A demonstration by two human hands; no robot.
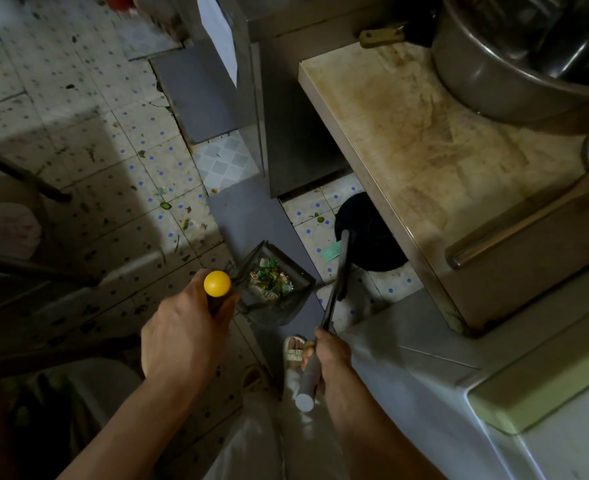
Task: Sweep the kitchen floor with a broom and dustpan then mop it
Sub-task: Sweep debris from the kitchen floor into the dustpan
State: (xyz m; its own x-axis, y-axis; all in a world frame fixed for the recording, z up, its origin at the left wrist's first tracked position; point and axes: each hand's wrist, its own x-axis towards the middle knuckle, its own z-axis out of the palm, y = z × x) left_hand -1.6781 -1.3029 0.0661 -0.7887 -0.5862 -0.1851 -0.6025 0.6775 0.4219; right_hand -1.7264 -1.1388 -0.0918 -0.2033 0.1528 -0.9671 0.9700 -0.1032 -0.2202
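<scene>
My left hand (185, 327) grips the upright handle of the dustpan, just under its yellow knob (217, 283). The dark dustpan (279, 292) stands on the floor in front of my feet and holds green and pale scraps (268, 280). My right hand (324, 355) grips the grey end of the broom handle (338, 282), which slants forward and down. The black broom head (365, 233) reaches under the edge of the counter on the right, beside a green scrap of paper (331, 252). The tiled floor (113, 174) is strewn with small dark and green bits.
A stained counter (424, 150) carries a big steel pot (514, 57) and a ladle (528, 220). A steel cabinet (286, 116) stands ahead. Dark metal legs (26, 174) stand on the left. A white appliance (493, 410) is at the lower right.
</scene>
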